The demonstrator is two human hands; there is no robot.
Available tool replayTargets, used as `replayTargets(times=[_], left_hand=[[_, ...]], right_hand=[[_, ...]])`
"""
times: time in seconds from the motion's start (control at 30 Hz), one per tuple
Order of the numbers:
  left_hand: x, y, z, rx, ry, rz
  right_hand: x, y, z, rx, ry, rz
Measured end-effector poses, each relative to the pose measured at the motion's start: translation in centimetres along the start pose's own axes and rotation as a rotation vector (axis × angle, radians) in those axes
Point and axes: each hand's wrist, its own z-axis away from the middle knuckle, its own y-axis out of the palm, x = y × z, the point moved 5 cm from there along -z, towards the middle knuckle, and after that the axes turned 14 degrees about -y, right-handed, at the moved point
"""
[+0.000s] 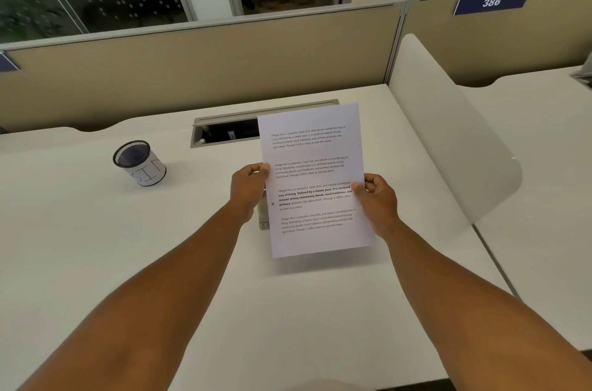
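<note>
A white sheet of paper with several printed paragraphs is held up above the white desk, tilted slightly. My left hand pinches the sheet's left edge with thumb on the front. My right hand pinches the right edge the same way. A small light-coloured object lies on the desk under the sheet, mostly hidden by it.
A black mesh cup wrapped in a paper label reading BIN stands at the left. A cable slot opens in the desk behind the sheet. A white divider bounds the right side; a beige partition stands behind.
</note>
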Motion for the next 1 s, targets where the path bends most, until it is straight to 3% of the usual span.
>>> replayTargets(times=[0.4,0.63,1.0], left_hand=[[1.2,3.2,-1.9,0.042,-0.022,-0.195],[0.2,6.9,-3.3,0.02,-0.04,-0.231],[-0.3,13.1,-6.5,-0.032,-0.142,-0.269]], right_hand=[[-0.3,-2.0,-2.4,-0.03,0.058,0.025],[-0.3,-3.4,-4.5,-0.008,0.054,0.18],[-2.2,-7.1,-9.6,-0.182,0.059,0.332]])
